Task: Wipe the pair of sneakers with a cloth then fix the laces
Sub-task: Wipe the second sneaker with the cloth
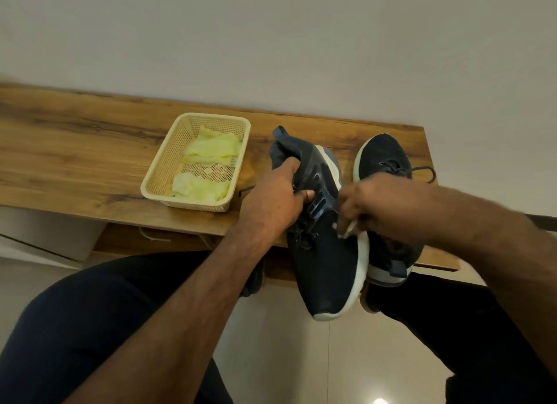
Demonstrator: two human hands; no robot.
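Left hand (271,198) fingers curled round collar of dark sneaker (325,253), toe hanging off surface (90,150) edge toward 6 o'clock. Right hand (370,206) pinches pale cloth (349,229) at white midsole. Second sneaker (382,156) at 3 o'clock. Judged light, soft mesh; hold collar.

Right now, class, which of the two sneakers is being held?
The left sneaker: the left hand grips its collar, toe off the table. The other sneaker rests there.

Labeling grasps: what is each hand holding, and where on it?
Left hand grips the dark sneaker at its collar. Right hand pinches a small pale cloth against its side.
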